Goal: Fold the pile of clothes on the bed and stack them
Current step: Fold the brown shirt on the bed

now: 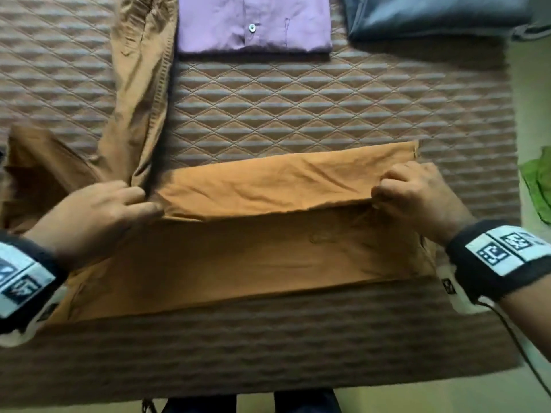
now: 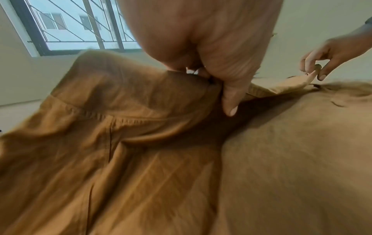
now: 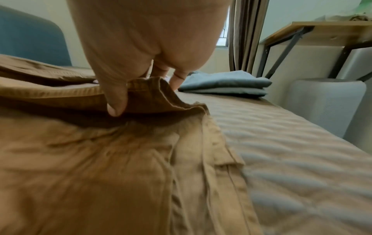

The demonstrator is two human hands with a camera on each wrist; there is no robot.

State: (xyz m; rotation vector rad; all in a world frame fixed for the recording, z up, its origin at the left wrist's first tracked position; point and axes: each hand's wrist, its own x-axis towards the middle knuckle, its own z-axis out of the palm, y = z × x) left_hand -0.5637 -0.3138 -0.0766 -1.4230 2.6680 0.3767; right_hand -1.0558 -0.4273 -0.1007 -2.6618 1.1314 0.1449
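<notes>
A: Where's the garment?
B: The tan shirt [image 1: 238,248] lies flat on the quilted bed cover [image 1: 298,108], near the front edge. One long side is turned over into a band. A sleeve [image 1: 140,84] trails away towards the far side.

A: Hands?
B: The left hand [image 1: 98,216] pinches the band's edge near the sleeve's root, thumb under, fingers over. The right hand [image 1: 423,198] pinches the other end at the hem, thumb in front, fingers curled behind.

A: How to do it well?
B: I'd keep both pinches level and taut so the edge lands straight, then smooth it. The sleeve probably needs laying along the band before the next fold, or it'll bunch.

A: And stacking?
B: The folded lilac shirt [image 1: 253,22] and folded blue-grey garment [image 1: 432,16] sit at the far side, apart.
</notes>
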